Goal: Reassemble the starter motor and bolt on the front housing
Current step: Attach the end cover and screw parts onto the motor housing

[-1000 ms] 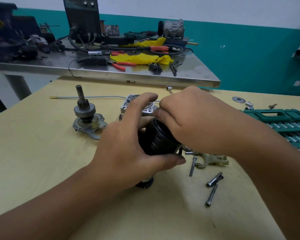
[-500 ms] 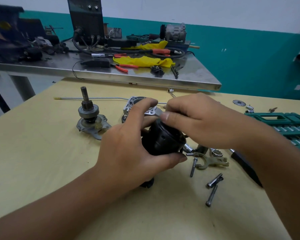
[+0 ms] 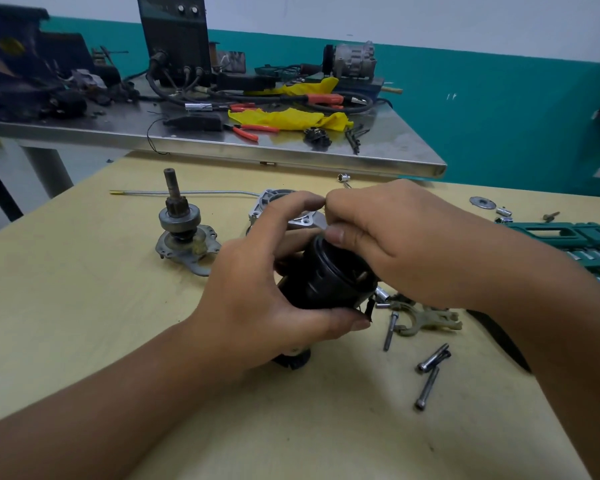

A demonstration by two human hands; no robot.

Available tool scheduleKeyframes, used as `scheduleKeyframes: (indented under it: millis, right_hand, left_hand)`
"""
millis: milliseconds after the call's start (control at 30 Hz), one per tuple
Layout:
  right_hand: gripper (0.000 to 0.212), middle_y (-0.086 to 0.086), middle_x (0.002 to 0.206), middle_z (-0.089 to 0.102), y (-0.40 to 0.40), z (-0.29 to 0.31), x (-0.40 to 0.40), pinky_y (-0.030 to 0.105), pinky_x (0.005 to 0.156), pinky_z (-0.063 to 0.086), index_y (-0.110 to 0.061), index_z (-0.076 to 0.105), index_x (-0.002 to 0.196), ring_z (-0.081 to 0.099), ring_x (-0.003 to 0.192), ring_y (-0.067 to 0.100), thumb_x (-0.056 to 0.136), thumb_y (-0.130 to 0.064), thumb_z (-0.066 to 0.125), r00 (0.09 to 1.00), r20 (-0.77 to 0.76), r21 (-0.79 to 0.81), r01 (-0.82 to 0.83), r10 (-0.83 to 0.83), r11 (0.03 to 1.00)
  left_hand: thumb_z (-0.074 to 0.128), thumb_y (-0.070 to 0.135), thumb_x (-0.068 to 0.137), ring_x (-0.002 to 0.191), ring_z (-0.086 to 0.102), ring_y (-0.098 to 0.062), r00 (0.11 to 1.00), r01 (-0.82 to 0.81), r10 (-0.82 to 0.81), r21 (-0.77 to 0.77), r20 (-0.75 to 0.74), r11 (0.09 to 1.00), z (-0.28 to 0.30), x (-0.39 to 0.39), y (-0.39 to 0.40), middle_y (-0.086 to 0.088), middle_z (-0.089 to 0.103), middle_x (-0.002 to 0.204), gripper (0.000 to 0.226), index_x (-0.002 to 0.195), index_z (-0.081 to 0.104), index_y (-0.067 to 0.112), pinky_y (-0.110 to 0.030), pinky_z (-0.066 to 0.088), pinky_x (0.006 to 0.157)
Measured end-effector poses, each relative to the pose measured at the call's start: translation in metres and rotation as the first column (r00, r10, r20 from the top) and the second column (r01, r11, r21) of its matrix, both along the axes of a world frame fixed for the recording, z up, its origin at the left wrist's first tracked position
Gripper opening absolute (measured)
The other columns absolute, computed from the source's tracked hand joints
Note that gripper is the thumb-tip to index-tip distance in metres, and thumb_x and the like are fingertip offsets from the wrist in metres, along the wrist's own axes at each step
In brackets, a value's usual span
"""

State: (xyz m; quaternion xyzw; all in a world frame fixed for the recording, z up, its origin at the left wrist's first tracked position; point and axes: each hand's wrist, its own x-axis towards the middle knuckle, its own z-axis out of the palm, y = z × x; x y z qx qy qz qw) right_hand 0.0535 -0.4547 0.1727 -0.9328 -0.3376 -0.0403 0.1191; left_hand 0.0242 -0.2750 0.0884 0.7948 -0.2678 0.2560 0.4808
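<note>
So we've got the black motor body (image 3: 326, 278) up off the wooden table (image 3: 84, 323), tilted with its open end facing up and to the right. Our left hand (image 3: 253, 306) is wrapped around it, thumb underneath, index finger curled over the top. Our right hand (image 3: 392, 244) sits at the rim, thumb pressed on the edge; whether those fingers pinch anything we can't tell. The silver front housing (image 3: 274, 206) lies just behind our hands. The drive gear and shaft (image 3: 182, 226) stands upright off to the left. Loose bolts (image 3: 430, 372) and a tan shift fork (image 3: 426, 318) lie to the right, near the green socket case (image 3: 575, 244).
</note>
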Motion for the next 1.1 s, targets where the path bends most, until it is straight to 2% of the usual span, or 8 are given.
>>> scheduleKeyframes:
  millis: [233, 367, 533, 700, 833, 967, 1033, 1100]
  right_hand:
    - [0.041, 0.004, 0.071, 0.055, 0.007, -0.005, 0.001, 0.034, 0.056, 0.040, -0.019, 0.058, 0.075, 0.055, 0.068, 0.022, 0.106, -0.036, 0.037, 0.989, 0.075, 0.017, 0.130, -0.131, 0.991]
    - [0.044, 0.005, 0.064, 0.057, 0.005, -0.011, 0.006, 0.038, 0.055, 0.041, -0.013, 0.062, 0.070, 0.057, 0.064, 0.023, 0.103, -0.036, 0.045, 0.988, 0.017, 0.159, 0.151, -0.156, 0.976]
    - [0.059, -0.002, 0.074, 0.063, -0.001, -0.021, 0.011, 0.039, 0.062, 0.047, -0.025, 0.060, 0.079, 0.058, 0.066, 0.008, 0.088, -0.076, 0.033, 0.984, -0.129, 0.455, 0.167, -0.120, 0.875]
    - [0.057, 0.007, 0.082, 0.065, 0.000, -0.043, 0.011, 0.015, 0.051, 0.039, -0.023, 0.062, 0.094, 0.053, 0.053, 0.002, 0.096, -0.070, 0.030, 0.945, -0.307, 0.642, 0.120, 0.110, 0.758]
    - [0.058, 0.009, 0.078, 0.069, 0.003, -0.059, 0.002, 0.033, 0.051, 0.047, -0.034, 0.066, 0.096, 0.062, 0.058, 0.026, 0.080, -0.083, 0.038, 0.868, -0.448, 0.782, 0.264, 0.215, 0.564]
    - [0.048, 0.013, 0.077, 0.071, 0.014, -0.070, -0.009, 0.039, 0.059, 0.054, -0.032, 0.072, 0.086, 0.068, 0.066, 0.030, 0.083, -0.073, 0.048, 0.789, -0.545, 0.819, 0.429, 0.283, 0.380]
    - [0.040, 0.010, 0.080, 0.072, 0.021, -0.076, -0.014, 0.041, 0.066, 0.055, -0.034, 0.073, 0.083, 0.068, 0.070, 0.026, 0.084, -0.068, 0.052, 0.790, -0.557, 0.810, 0.448, 0.256, 0.379]
    - [0.030, 0.005, 0.086, 0.074, 0.023, -0.081, -0.019, 0.044, 0.072, 0.056, -0.034, 0.072, 0.088, 0.070, 0.077, 0.022, 0.085, -0.061, 0.059, 0.815, -0.542, 0.805, 0.435, 0.204, 0.404]
  left_hand:
    - [0.082, 0.066, 0.063, 0.095, 0.075, -0.014, 0.960, -0.252, 0.231, 0.129, 0.160, 0.959, -0.003, -0.013, -0.015, 0.009, 0.077, 0.111, 0.093, 0.141, 0.042, 0.034, -0.040, 0.062, 0.074]
    - [0.086, 0.064, 0.059, 0.094, 0.072, -0.007, 0.961, -0.266, 0.254, 0.110, 0.112, 0.958, -0.002, -0.012, -0.017, 0.015, 0.075, 0.114, 0.092, 0.136, 0.043, 0.038, -0.030, 0.058, 0.075]
    - [0.094, 0.040, 0.059, 0.099, 0.075, -0.010, 0.987, -0.068, 0.041, -0.169, -0.157, 0.983, -0.003, 0.001, -0.002, 0.013, 0.077, 0.109, 0.080, 0.126, 0.051, 0.031, -0.027, 0.061, 0.082]
    - [0.084, 0.022, 0.062, 0.103, 0.076, -0.030, 0.937, 0.130, -0.205, -0.261, -0.282, 0.956, -0.003, 0.017, 0.022, -0.009, 0.074, 0.114, 0.074, 0.129, 0.052, 0.026, -0.039, 0.063, 0.089]
    - [0.084, 0.020, 0.059, 0.109, 0.074, -0.030, 0.878, 0.158, -0.299, -0.366, -0.372, 0.917, -0.014, 0.025, 0.030, -0.006, 0.073, 0.120, 0.071, 0.126, 0.065, 0.031, -0.037, 0.062, 0.090]
    - [0.080, 0.014, 0.062, 0.097, 0.072, -0.036, 0.831, -0.049, -0.358, -0.698, -0.425, 0.715, -0.018, 0.030, 0.025, -0.025, 0.072, 0.114, 0.065, 0.126, 0.071, 0.013, -0.051, 0.059, 0.087]
    - [0.075, 0.014, 0.073, 0.099, 0.065, -0.040, 0.805, -0.151, -0.393, -0.795, -0.444, 0.588, -0.013, 0.028, 0.022, -0.036, 0.067, 0.115, 0.054, 0.124, 0.068, 0.000, -0.056, 0.052, 0.095]
    - [0.079, 0.021, 0.076, 0.102, 0.063, -0.041, 0.768, -0.234, -0.427, -0.829, -0.478, 0.508, -0.008, 0.026, 0.022, -0.030, 0.067, 0.111, 0.040, 0.112, 0.071, 0.004, -0.064, 0.049, 0.104]
